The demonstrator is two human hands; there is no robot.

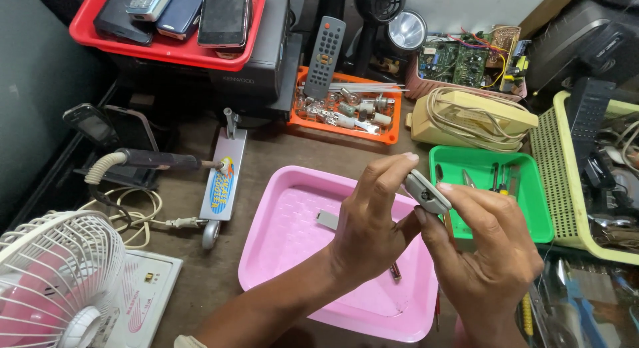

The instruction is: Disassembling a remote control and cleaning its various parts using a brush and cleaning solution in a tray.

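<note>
Both my hands hold a small grey mobile phone (426,192) above the right side of a pink plastic tray (287,236). My left hand (369,218) grips it from the left, fingers curled over its top end. From below and the right, my right hand (489,251) pinches its lower end. A small grey flat part (327,219) lies in the tray, and a tiny dark piece (395,273) lies near my left wrist. The phone's far side is hidden by my fingers.
A green tray (532,208) with small tools sits right of the pink one. Behind are an orange tray of bulbs (346,111), a remote control (324,57), a cream telephone (466,118), a circuit board (459,61) and a red tray of phones (166,49). A soldering iron (156,161), a small fan (56,281) and a yellow basket (566,181) flank the area.
</note>
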